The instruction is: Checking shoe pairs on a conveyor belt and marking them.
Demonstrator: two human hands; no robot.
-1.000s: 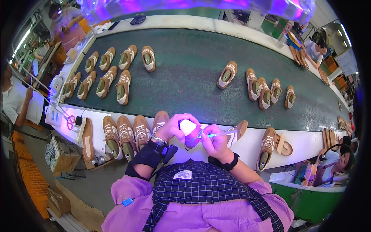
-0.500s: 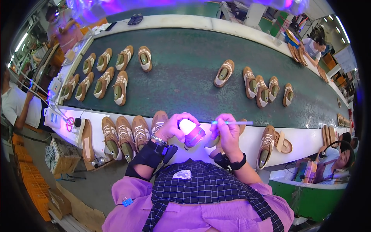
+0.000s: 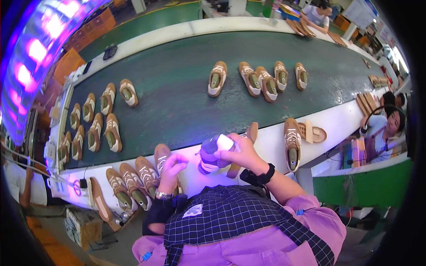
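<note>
My right hand (image 3: 243, 153) is closed round one end of a shoe (image 3: 211, 156) held tilted over the white bench edge. A smooth white part of the shoe faces up by my fingers, and purple light tints the rest. Just left of it, my left hand (image 3: 172, 170) is raised with thumb and fingers drawn together. Whether anything sits between them I cannot make out. Partly hidden behind my right hand is another brown shoe (image 3: 252, 131). Several brown lace-up shoes (image 3: 146, 172) stand beside my left wrist.
Shoes in loose groups stand on the green belt (image 3: 173, 106), left and right. On the near white ledge (image 3: 275, 142) are a brown shoe (image 3: 292, 142), sandal-like soles (image 3: 316, 134) and a long sole (image 3: 100, 199) at left. Co-workers sit far right. A purple-lit tube hangs upper left.
The shoe has passed from my left hand to my right, and my left has come away leftward. The thin pale stick in my right hand is out of sight. The view has turned right.
</note>
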